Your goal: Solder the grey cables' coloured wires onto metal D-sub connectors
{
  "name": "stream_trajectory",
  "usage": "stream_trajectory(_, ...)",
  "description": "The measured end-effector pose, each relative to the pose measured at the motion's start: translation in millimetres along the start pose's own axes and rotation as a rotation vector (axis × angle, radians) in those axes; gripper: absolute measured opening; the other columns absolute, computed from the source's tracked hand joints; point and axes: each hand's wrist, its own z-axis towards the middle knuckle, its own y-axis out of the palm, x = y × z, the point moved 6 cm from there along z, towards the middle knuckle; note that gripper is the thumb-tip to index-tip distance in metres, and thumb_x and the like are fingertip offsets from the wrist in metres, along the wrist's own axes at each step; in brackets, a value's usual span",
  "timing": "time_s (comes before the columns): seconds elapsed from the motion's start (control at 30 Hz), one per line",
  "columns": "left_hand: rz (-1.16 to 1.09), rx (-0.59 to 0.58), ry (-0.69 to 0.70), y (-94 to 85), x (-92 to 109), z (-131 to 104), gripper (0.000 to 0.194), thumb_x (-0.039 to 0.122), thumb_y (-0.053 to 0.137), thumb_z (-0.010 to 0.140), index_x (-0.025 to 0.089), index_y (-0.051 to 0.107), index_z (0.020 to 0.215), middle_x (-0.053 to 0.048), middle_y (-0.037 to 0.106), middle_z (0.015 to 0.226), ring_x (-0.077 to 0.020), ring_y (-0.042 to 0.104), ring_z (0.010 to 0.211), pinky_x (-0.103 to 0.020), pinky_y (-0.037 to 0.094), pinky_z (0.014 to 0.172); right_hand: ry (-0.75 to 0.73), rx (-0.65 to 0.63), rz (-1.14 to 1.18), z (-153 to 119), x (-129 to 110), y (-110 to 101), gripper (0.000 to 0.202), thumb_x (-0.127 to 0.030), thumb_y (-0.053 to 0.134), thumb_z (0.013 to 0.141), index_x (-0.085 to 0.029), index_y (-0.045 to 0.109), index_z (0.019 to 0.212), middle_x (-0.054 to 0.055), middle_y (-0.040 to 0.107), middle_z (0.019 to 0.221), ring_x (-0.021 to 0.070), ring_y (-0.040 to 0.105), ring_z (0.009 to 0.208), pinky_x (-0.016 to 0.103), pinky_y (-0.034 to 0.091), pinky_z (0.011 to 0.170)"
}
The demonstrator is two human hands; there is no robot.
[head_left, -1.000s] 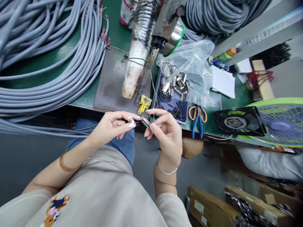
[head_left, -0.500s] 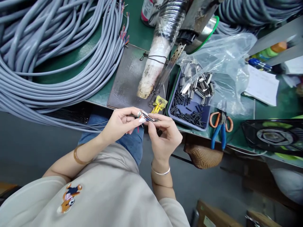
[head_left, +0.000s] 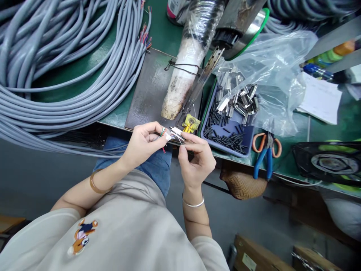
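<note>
My left hand (head_left: 148, 143) pinches the coloured wires (head_left: 163, 132) of a grey cable near the table's front edge. Just right of these wires is a small metal connector (head_left: 177, 132), its row of pins showing. My right hand (head_left: 196, 154) has thumb and forefinger at the connector's right end, closed around what looks like a thin wire; the exact contact is too small to tell. Behind the hands, yellow-handled tips (head_left: 191, 124) stand under the soldering stand's metal arm (head_left: 204, 75). To the right, a blue tray (head_left: 232, 126) holds metal connectors (head_left: 245, 99) and black tubes (head_left: 225, 139).
Grey cable bundles (head_left: 84, 109) cover the left side. A wrapped duct (head_left: 183, 75) hangs over a dark plate (head_left: 146, 90). Beyond the tray are a plastic bag (head_left: 279, 82), pliers (head_left: 263, 160), papers (head_left: 321, 99) and a black fan (head_left: 327, 162).
The connector has swung into clearer view and now sits apart from my left fingertips, with the wires fanned upright in my left hand. The camera view has shifted slightly.
</note>
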Motion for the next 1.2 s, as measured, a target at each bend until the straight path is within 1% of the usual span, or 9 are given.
stream_trajectory(0.17, 0.006, 0.011, 0.05, 2.9, 3, 2, 0.023, 0.025, 0.081, 0.076, 0.015, 0.063, 0.068, -0.003, 0.074, 0.076, -0.0015, 0.042, 0.042, -0.015, 0.031, 0.036, 0.047, 0.016, 0.082, 0, 6, 3, 0.011, -0.014, 0.07, 0.091, -0.025, 0.066, 0.092, 0.005, 0.078, 0.115, 0.0216, 0.078, 0.105, 0.04, 0.069, 0.089)
stream_trajectory(0.3, 0.003, 0.025, 0.06, 4.1, 4, 3, 0.024, 0.026, 0.082, 0.076, 0.015, 0.062, 0.067, -0.003, 0.074, 0.076, -0.0015, 0.041, 0.042, -0.015, 0.031, 0.036, 0.064, 0.02, 0.097, 1, 8, 4, 0.009, -0.016, 0.068, 0.092, -0.024, 0.064, 0.09, 0.007, 0.078, 0.115, 0.0237, 0.079, 0.103, 0.043, 0.071, 0.087)
stream_trajectory(0.43, 0.012, 0.05, 0.056, 4.1, 4, 3, 0.026, 0.027, 0.084, 0.074, 0.015, 0.062, 0.066, -0.003, 0.074, 0.076, -0.0014, 0.042, 0.043, -0.015, 0.033, 0.037, 0.019, 0.033, 0.107, 2, 7, 4, 0.011, -0.014, 0.066, 0.092, -0.025, 0.062, 0.091, 0.006, 0.078, 0.116, 0.0226, 0.079, 0.104, 0.04, 0.071, 0.086)
stream_trajectory(0.57, 0.025, 0.068, 0.047, 4.8, 5, 4, 0.026, 0.029, 0.083, 0.074, 0.016, 0.062, 0.066, -0.001, 0.072, 0.075, -0.0017, 0.041, 0.044, -0.016, 0.039, 0.039, -0.036, 0.017, 0.036, 4, 5, 5, 0.012, -0.015, 0.067, 0.092, -0.026, 0.063, 0.093, 0.005, 0.078, 0.116, 0.0231, 0.079, 0.103, 0.041, 0.071, 0.084)
stream_trajectory(0.73, 0.052, 0.085, 0.077, 5.0, 7, 6, 0.025, 0.029, 0.082, 0.076, 0.016, 0.063, 0.066, 0.001, 0.067, 0.07, -0.0019, 0.04, 0.044, -0.015, 0.031, 0.036, -0.08, 0.021, -0.017, 6, 3, 4, 0.013, -0.014, 0.067, 0.092, -0.026, 0.063, 0.094, 0.005, 0.079, 0.117, 0.023, 0.079, 0.102, 0.041, 0.071, 0.083)
stream_trajectory(0.8, 0.054, 0.078, 0.095, 5.6, 9, 6, 0.024, 0.027, 0.081, 0.077, 0.016, 0.063, 0.066, 0.001, 0.067, 0.07, -0.0017, 0.039, 0.044, -0.015, 0.03, 0.036, -0.083, 0.028, -0.016, 7, 3, 4, 0.014, -0.014, 0.068, 0.091, -0.026, 0.063, 0.094, 0.005, 0.079, 0.117, 0.0223, 0.079, 0.102, 0.04, 0.071, 0.084)
stream_trajectory(0.9, 0.063, 0.068, 0.109, 6.6, 10, 5, 0.022, 0.024, 0.079, 0.079, 0.016, 0.062, 0.067, 0.001, 0.066, 0.071, -0.0022, 0.039, 0.044, -0.016, 0.034, 0.038, -0.091, 0.031, -0.016, 8, 3, 3, 0.014, -0.013, 0.069, 0.091, -0.026, 0.063, 0.094, 0.004, 0.079, 0.116, 0.0223, 0.079, 0.103, 0.04, 0.071, 0.083)
stream_trajectory(1.03, 0.084, 0.077, 0.1, 7.4, 9, 4, 0.024, 0.027, 0.079, 0.08, 0.017, 0.061, 0.067, 0.002, 0.064, 0.069, -0.0036, 0.042, 0.046, -0.017, 0.041, 0.042, -0.103, 0.021, -0.032, 9, 4, 3, 0.014, -0.014, 0.069, 0.091, -0.027, 0.064, 0.094, 0.004, 0.079, 0.115, 0.0234, 0.079, 0.104, 0.041, 0.071, 0.082)
stream_trajectory(1.2, 0.102, 0.088, 0.108, 9.0, 12, 4, 0.026, 0.029, 0.08, 0.08, 0.018, 0.06, 0.066, 0.004, 0.057, 0.062, -0.0043, 0.042, 0.044, -0.018, 0.041, 0.042, -0.132, 0.03, -0.044, 13, 0, 2, 0.016, -0.013, 0.071, 0.089, -0.027, 0.066, 0.095, 0.004, 0.079, 0.116, 0.0236, 0.079, 0.101, 0.041, 0.071, 0.079)
